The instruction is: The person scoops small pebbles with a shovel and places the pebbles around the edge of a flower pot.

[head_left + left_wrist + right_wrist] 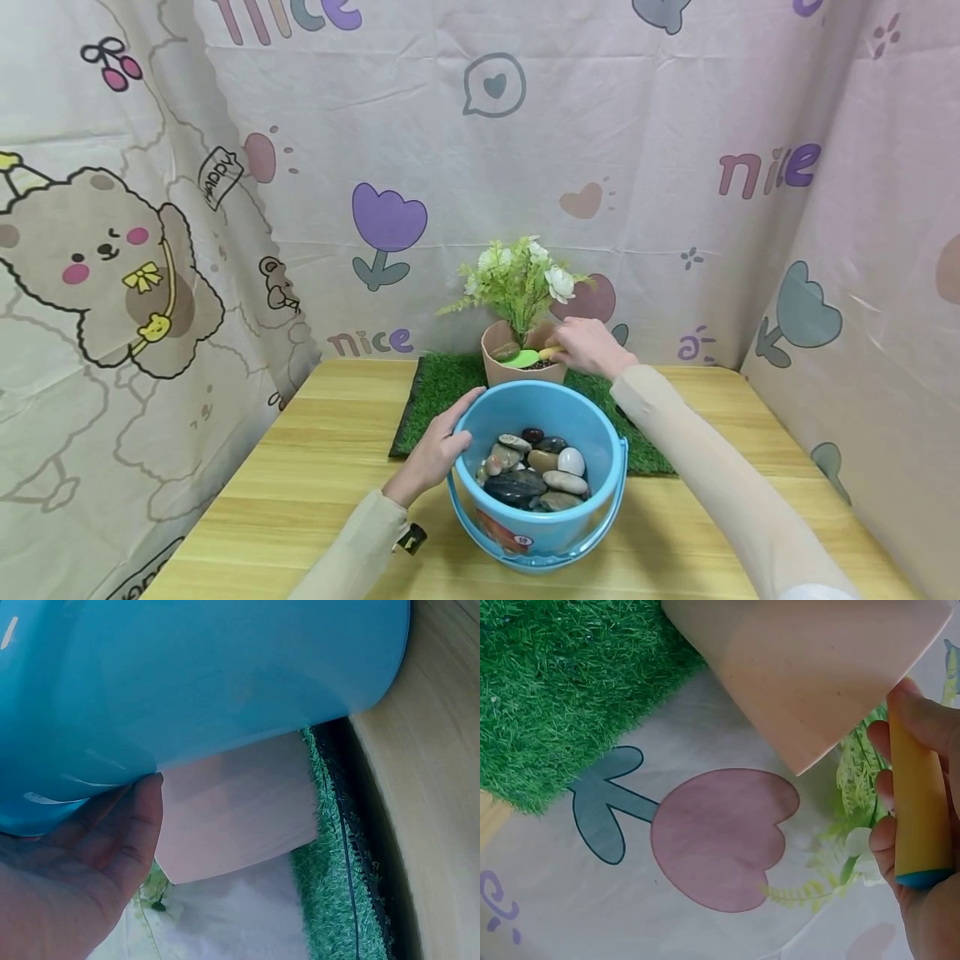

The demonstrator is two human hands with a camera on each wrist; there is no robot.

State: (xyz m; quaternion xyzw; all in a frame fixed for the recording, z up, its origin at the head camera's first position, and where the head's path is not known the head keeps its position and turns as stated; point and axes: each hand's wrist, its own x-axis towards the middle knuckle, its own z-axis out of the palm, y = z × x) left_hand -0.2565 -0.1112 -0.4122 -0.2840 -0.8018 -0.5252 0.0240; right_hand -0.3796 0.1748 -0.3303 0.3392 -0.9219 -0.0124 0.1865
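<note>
Bucket [551,529] at lower centre was pinched at its rim by the left hand [431,454], seemingly for steadiness; the trowel [525,358] was clasped by the right hand [592,344], apparently to be kept level at the mid-frame pot [501,372]

Right hand [924,901] is gripping a blue-ended yellow handle [919,802] near the tan pot [810,667]. Greenery [859,776] and a blurred, apparently white flower [864,861] are showing beyond; green turf [577,682] is filling the upper left.
</note>
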